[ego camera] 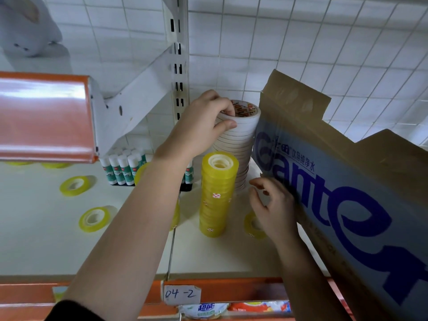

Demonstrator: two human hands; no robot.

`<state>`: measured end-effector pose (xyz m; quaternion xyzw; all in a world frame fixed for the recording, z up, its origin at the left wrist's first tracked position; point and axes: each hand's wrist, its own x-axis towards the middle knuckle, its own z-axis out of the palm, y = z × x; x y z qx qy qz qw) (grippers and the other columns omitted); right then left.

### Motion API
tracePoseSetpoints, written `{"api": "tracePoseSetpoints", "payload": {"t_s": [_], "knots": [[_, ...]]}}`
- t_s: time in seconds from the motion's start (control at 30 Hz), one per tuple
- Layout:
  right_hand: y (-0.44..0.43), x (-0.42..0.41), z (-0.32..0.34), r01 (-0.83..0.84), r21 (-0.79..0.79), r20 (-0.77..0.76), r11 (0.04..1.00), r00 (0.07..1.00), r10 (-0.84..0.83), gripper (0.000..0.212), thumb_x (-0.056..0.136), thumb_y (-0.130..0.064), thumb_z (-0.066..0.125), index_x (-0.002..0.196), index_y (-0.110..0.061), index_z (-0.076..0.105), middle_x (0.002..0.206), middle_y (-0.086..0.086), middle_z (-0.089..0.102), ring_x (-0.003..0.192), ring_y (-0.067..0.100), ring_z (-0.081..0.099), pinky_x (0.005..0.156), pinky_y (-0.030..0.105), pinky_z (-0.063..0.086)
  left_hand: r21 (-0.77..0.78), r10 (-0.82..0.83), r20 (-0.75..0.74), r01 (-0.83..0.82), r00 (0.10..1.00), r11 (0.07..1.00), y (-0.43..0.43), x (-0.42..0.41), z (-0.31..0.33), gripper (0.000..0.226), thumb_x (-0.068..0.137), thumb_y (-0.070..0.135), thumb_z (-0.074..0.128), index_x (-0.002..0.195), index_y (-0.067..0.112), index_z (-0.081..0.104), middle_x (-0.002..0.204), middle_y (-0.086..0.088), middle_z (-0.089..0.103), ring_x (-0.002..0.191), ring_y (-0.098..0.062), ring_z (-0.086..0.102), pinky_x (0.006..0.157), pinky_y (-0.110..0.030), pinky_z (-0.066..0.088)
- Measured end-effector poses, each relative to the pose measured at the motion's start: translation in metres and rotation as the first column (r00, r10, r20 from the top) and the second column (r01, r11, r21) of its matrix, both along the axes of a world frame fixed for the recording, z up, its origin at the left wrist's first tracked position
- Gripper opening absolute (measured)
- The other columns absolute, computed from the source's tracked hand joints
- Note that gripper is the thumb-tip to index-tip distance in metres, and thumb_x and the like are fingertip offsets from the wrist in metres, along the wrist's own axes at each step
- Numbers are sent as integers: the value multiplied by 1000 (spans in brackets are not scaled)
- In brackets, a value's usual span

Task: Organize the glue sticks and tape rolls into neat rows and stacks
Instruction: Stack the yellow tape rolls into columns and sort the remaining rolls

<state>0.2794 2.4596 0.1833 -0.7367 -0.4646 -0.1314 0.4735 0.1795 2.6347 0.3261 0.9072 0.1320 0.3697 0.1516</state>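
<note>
Two tape stacks (234,144), three loose yellow rolls (74,186), left hand (201,128) gripping white stack.

Left hand (203,126) grips the top of a tall white tape stack (238,144) beside a cardboard box (335,181); right hand (273,207), fingers curled, hovers near the yellow tape stack (216,198) on the shelf (46,239).
</note>
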Motion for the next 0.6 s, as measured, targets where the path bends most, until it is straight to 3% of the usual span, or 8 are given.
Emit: {"api": "tracePoseSetpoints", "payload": {"t_s": [0.37,0.47,0.6], "knots": [[-1,-2,1,-22,-13,2,1000,1000,22,10,88,-10,66,97,-11,70,95,-15,59,93,-3,52,78,13,41,21,4,1,-4,1000,1000,-1,-3,-4,23,86,24,72,106,12,67,112,-5,56,104,-17,53,88,-25,39],[-1,-3,4,-22,-9,0,1000,1000,22,15,88,-18,60,97,-12,70,94,-14,61,93,-4,51,77,10,38,40,13,17,-14,1000,999,-2,-6,-4,28,89,23,70,113,11,66,116,-5,56,107,-16,54,88,-19,36],[-2,-5,13,-24,39,23,999,999,23,14,88,-17,59,96,-11,69,93,-7,65,88,1,55,75,14,44,38,33,66,-36,997,999,-6,-17,-2,22,95,19,61,114,10,65,115,-6,59,106,-18,57,90,-26,42]]}}
